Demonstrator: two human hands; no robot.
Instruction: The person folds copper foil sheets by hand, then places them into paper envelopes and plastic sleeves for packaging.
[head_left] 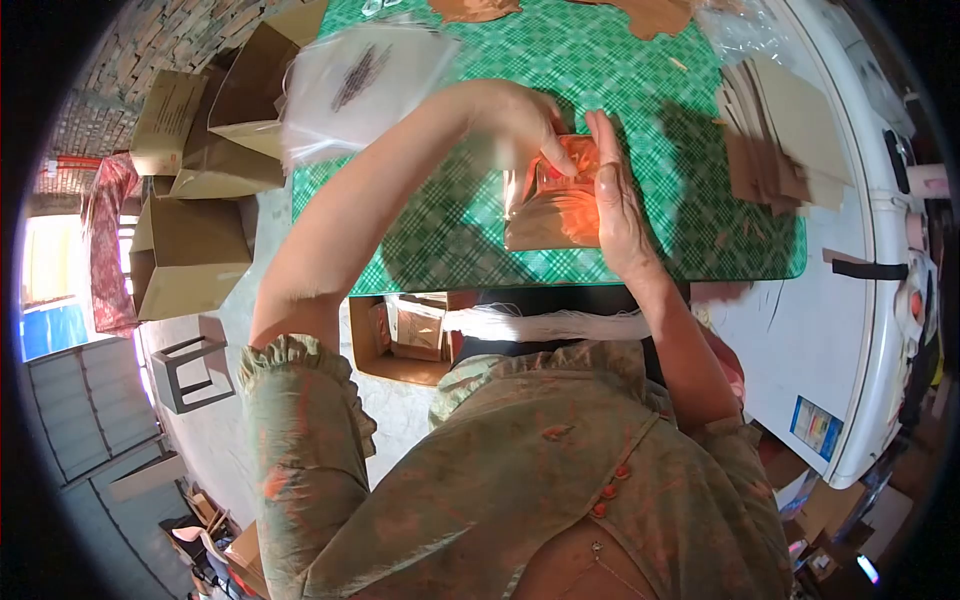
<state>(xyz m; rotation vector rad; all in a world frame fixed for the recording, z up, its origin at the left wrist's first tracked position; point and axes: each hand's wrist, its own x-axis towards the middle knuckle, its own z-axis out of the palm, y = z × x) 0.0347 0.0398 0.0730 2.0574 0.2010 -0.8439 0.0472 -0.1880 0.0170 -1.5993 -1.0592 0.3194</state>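
Orange packet [545, 215] lies against both hands [617, 205].

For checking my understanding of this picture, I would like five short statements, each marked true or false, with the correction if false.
1. The left hand is at the upper part of a shiny, orange, rectangular packet. True.
2. The right hand is at the packet's left edge. False: it is along the right edge.
3. Brown, flat cardboard sheets lie to the right of the right hand in the picture. True.
4. The stack of clear plastic bags is to the packet's right. False: it is to the upper left.
5. The tablecloth is plain red. False: it is green with a white plaid pattern.
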